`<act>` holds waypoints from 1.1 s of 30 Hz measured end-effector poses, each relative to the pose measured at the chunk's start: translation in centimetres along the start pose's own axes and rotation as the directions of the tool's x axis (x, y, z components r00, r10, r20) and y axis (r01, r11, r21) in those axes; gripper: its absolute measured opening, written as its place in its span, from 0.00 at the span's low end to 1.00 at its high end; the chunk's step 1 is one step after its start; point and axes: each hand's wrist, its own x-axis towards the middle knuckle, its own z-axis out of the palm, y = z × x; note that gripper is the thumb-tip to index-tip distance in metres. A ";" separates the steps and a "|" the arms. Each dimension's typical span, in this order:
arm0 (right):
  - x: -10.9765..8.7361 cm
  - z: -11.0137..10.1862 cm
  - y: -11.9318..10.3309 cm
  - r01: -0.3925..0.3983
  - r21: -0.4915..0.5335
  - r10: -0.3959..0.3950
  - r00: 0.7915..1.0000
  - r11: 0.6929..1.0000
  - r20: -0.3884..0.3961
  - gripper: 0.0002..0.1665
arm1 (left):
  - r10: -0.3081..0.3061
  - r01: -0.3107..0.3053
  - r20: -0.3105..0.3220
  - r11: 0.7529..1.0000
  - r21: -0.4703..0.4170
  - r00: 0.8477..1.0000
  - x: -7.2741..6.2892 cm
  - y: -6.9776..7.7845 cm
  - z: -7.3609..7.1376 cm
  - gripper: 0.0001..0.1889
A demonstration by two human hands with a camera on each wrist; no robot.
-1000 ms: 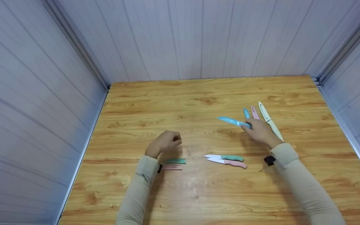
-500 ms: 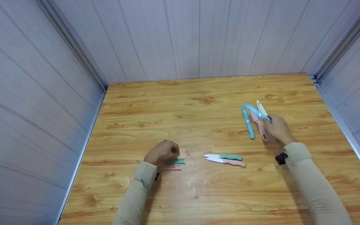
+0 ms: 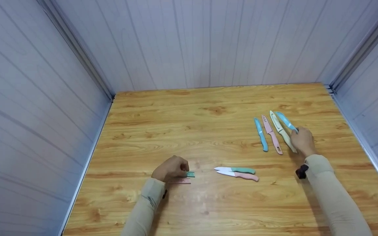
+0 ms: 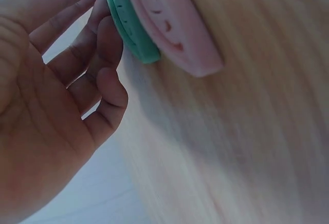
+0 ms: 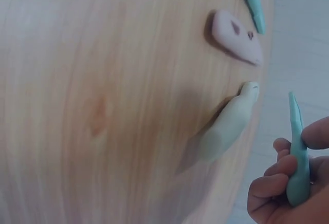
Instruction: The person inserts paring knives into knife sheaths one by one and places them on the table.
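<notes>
Two hands are at work, well apart, over a wooden table (image 3: 215,203). The left hand (image 3: 171,168) is bent low with thumb and fingers pinching the green cover (image 3: 191,174); in the left wrist view its fingers are curled along the cover's edge. That view cuts off the thumb's tip, so I cannot say whether the cover is raised at all. The pink cover (image 3: 182,181) lies just beside it, nearer the person.

The right hand (image 3: 303,141) holds the blue knife (image 3: 285,120) by its handle, fingers curled round, with the other end pointing away from the person and slightly left. This knife is at the right end of a fanned row. Just to its left is the cream knife (image 3: 278,124), then the pink knife (image 3: 272,134), then a second blue one (image 3: 261,134), all flat on the wood with handles toward the person.

Between the hands lie two white-bladed knives side by side, blades pointing left: the green-handled one (image 3: 243,170) and, nearer the person, the pink-handled one (image 3: 246,176). Their blades overlap.

Both arms wear beige sleeves (image 3: 331,193), and a black device (image 3: 302,171) sits at the right wrist. Pale grooved walls (image 3: 162,39) stand behind and at both sides.
</notes>
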 end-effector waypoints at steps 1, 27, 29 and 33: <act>0.0 0.0 0.3 -0.011 -0.003 0.011 1.000 1.000 0.006 0.28 | 0.005 -0.005 0.006 1.000 -0.009 1.000 -0.1 0.0 0.1 0.02; 1.1 1.9 2.3 -0.081 -0.058 0.087 0.990 0.995 0.113 0.27 | -0.017 0.017 0.020 1.000 -0.011 1.000 -0.1 -0.1 0.4 0.06; 1.0 1.9 2.0 -0.076 -0.066 0.084 0.989 0.995 0.122 0.26 | -0.015 0.015 0.024 1.000 -0.013 1.000 -0.1 -0.1 0.4 0.05; 1.0 1.7 1.7 -0.084 -0.065 0.093 0.985 0.994 0.147 0.26 | -0.028 0.028 0.034 1.000 -0.005 0.999 0.1 -0.1 0.1 0.05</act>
